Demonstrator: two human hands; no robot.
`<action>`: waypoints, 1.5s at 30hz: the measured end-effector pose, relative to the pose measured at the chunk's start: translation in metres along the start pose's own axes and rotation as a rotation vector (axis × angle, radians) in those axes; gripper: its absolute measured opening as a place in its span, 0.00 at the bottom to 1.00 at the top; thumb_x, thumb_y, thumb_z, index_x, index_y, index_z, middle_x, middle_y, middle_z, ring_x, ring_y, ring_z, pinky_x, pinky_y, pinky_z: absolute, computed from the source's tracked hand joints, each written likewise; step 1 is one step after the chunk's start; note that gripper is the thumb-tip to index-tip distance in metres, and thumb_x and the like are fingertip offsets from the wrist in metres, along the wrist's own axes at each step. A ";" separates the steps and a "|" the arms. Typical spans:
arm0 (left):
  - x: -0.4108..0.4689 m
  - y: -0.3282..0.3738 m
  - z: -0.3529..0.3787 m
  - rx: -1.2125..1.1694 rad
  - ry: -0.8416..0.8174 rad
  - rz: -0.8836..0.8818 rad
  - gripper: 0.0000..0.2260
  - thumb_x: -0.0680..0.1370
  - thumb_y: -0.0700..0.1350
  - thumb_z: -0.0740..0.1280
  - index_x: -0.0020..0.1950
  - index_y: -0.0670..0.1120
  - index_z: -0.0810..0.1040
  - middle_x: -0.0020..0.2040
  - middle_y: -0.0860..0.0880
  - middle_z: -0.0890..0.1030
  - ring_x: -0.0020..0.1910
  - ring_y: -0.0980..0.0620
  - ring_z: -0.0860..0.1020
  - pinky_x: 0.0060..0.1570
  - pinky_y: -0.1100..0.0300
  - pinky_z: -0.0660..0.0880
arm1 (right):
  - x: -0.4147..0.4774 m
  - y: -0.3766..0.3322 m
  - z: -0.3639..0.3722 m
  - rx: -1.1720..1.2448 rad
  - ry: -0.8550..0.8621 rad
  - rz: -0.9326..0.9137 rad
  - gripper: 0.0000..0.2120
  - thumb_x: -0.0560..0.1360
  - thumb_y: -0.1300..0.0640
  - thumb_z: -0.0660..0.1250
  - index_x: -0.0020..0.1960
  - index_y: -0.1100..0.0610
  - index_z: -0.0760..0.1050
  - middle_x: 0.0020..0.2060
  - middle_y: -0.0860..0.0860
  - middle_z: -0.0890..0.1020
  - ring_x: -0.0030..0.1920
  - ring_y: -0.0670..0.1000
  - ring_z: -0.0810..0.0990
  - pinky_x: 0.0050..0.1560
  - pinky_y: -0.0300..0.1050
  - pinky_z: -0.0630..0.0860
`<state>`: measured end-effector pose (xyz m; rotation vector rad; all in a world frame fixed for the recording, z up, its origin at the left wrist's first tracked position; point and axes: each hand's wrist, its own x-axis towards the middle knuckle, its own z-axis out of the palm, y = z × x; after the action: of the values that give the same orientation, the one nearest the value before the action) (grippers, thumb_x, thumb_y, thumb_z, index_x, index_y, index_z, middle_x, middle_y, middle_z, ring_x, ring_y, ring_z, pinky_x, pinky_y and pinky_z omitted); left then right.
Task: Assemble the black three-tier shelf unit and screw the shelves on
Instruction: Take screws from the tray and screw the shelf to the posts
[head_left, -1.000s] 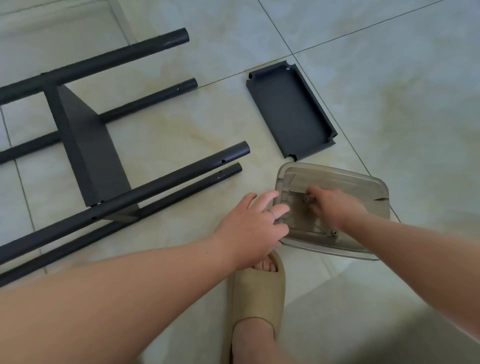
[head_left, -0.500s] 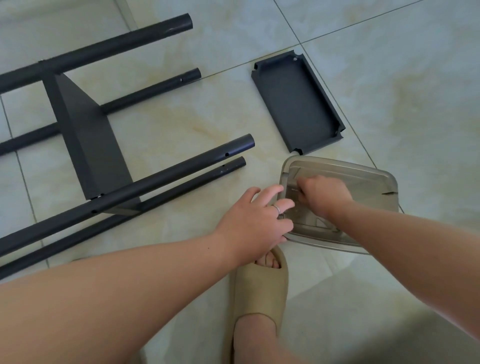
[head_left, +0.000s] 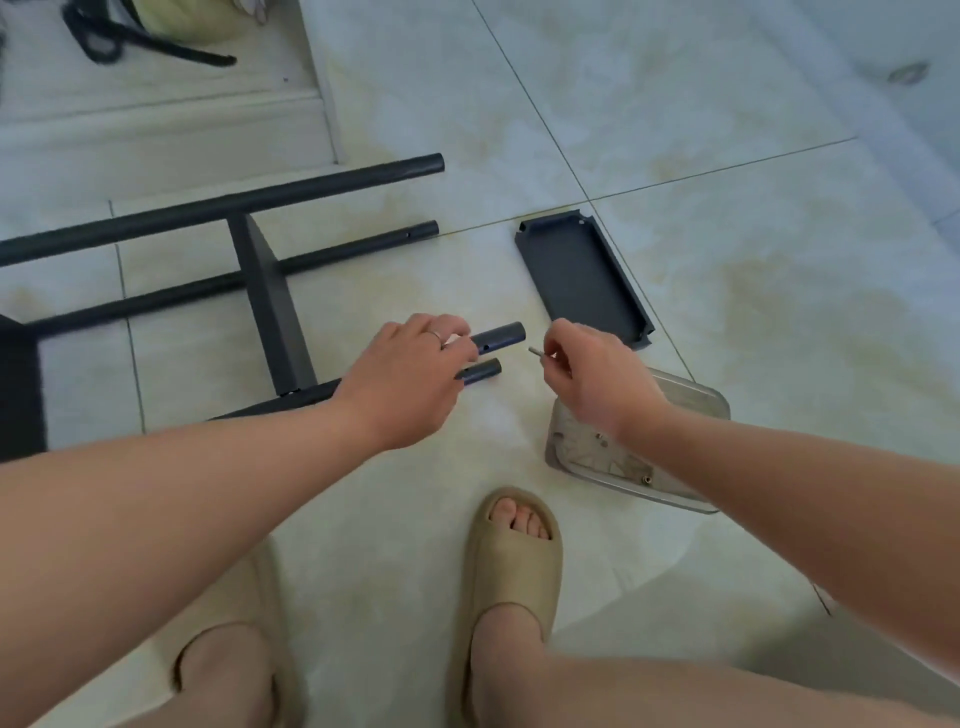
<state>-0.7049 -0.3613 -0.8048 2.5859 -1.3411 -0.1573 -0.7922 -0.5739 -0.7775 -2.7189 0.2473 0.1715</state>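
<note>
Shelf unit (head_left: 270, 312), partly built, was laid on its side toward the left edge of the pale tiled floor (head_left: 727, 156). One pole (head_left: 498, 335) was gripped by the left hand (head_left: 410, 374), seemingly to steady its hole for the screw (head_left: 536, 352) pinched in the right hand (head_left: 592, 374). A loose shelf (head_left: 582, 280) and clear tray (head_left: 691, 400) were set nearby.

Quick look across the floor and there's nothing to read: no lettering, label, brand mark or number shows on the black poles (head_left: 498, 335), the loose shelf panel (head_left: 582, 280), the clear tray (head_left: 698, 399) or the tan slippers (head_left: 514, 571).
</note>
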 end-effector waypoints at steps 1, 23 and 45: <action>-0.007 -0.013 -0.007 -0.020 0.036 -0.073 0.14 0.80 0.48 0.63 0.65 0.50 0.74 0.69 0.50 0.71 0.65 0.46 0.70 0.61 0.50 0.68 | 0.004 -0.015 0.000 0.023 -0.002 -0.035 0.04 0.82 0.57 0.61 0.53 0.58 0.71 0.42 0.50 0.77 0.42 0.57 0.75 0.41 0.53 0.75; -0.085 -0.153 0.016 -0.998 -0.294 -0.821 0.20 0.83 0.57 0.59 0.50 0.42 0.80 0.46 0.44 0.86 0.36 0.45 0.86 0.38 0.53 0.81 | 0.030 -0.153 0.117 0.551 -0.293 -0.208 0.08 0.79 0.62 0.68 0.53 0.53 0.84 0.43 0.47 0.82 0.44 0.47 0.82 0.48 0.37 0.76; -0.087 -0.162 0.028 -1.081 -0.249 -0.820 0.16 0.82 0.56 0.62 0.46 0.45 0.79 0.44 0.49 0.85 0.32 0.46 0.84 0.28 0.60 0.77 | 0.028 -0.152 0.128 0.557 -0.189 -0.314 0.07 0.78 0.66 0.70 0.53 0.58 0.85 0.42 0.49 0.82 0.41 0.48 0.83 0.48 0.44 0.78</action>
<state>-0.6323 -0.2044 -0.8721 1.9514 -0.0132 -1.0189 -0.7457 -0.3889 -0.8406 -2.1347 -0.1668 0.2279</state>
